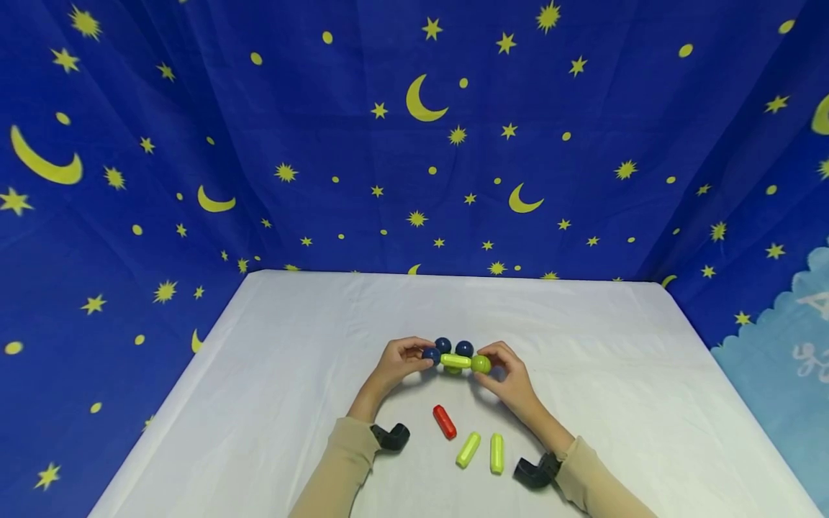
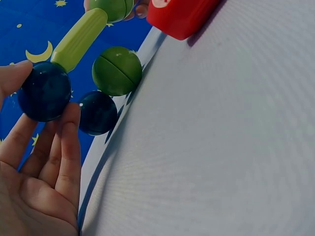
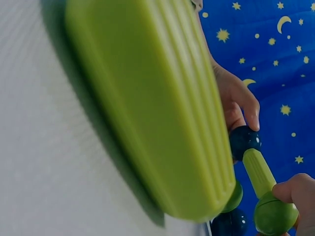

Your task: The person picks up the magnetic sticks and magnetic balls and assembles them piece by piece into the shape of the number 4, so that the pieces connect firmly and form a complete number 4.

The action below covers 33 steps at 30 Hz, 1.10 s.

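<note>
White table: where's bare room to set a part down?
Free on the table: far strip between hands and starry curtain; left, between left sleeve and table edge; right, between right sleeve and table edge. Crowded: between the sleeves, with red bar and two lime bars; between the hands, the ball-and-bar build.

Looked forward and down from the head, well above the surface (image 1: 311,324); peered tilted and close from each wrist toward the starry curtain (image 1: 363,158), sharing the held lime rod (image 2: 80,38).
</note>
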Available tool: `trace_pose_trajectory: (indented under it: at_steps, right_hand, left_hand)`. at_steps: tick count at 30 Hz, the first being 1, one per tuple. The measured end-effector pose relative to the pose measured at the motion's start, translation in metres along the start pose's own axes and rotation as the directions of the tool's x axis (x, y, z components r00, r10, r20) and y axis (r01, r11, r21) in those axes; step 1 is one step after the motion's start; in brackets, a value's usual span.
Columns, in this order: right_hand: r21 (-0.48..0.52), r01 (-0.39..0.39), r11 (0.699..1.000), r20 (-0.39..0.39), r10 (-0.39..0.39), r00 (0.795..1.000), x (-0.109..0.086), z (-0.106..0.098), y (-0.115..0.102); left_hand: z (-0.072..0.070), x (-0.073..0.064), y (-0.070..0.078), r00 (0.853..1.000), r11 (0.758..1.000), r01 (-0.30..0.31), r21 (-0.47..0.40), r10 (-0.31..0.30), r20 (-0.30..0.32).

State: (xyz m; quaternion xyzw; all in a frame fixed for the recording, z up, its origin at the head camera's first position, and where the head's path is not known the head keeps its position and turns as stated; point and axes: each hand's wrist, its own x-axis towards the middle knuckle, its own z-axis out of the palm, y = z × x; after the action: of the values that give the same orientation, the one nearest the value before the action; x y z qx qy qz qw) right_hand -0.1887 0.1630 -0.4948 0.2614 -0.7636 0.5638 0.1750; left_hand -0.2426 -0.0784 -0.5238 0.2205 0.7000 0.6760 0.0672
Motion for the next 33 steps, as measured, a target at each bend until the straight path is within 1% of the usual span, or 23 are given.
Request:
trace_pose_trajectory:
  at_steps: [5,9,13,16,20,25,29,33]
  right_hand:
    - [-0.050,0.001,0.999,-0.003,-0.001,1.000,0.005,-0.002,-0.008]
    - [-0.048,-0.002,0.999,0.005,0.002,1.000,0.007,-0.002,-0.012]
    - [-0.022,-0.021,1.000,0.034,0.021,0.999,0.007,-0.001,-0.014]
    - [-0.005,-0.028,1.000,0.063,0.028,0.998,0.007,0.000,-0.017]
    - [0.023,-0.023,0.999,0.098,0.021,0.995,0.007,0.004,-0.020]
    - [0.072,0.009,0.997,0.152,-0.020,0.988,0.006,0.007,-0.021]
    - [0.107,0.032,0.994,0.182,-0.051,0.982,0.004,0.010,-0.020]
    - [0.107,0.046,0.993,0.203,-0.067,0.977,0.004,0.014,-0.023]
  left_hand:
    - [-0.001,0.001,0.003,0.999,1.000,0.019,-0.023,-0.020,-0.035]
    - [-0.001,0.002,0.006,0.997,0.998,0.034,-0.050,-0.037,-0.061]
    - [-0.001,-0.002,0.020,0.997,0.998,0.012,-0.060,-0.017,-0.081]
    - [-0.001,-0.006,0.028,0.995,0.998,-0.021,-0.053,0.016,-0.101]
    - [-0.001,-0.006,0.028,0.992,0.996,-0.044,-0.072,0.035,-0.123]
    - [-0.001,-0.006,0.026,0.989,0.992,-0.047,-0.115,0.030,-0.143]
    - [-0.001,-0.007,0.025,0.987,0.994,-0.035,-0.103,0.018,-0.162]
    - [0.000,-0.006,0.025,0.984,0.997,-0.012,-0.074,-0.001,-0.180]
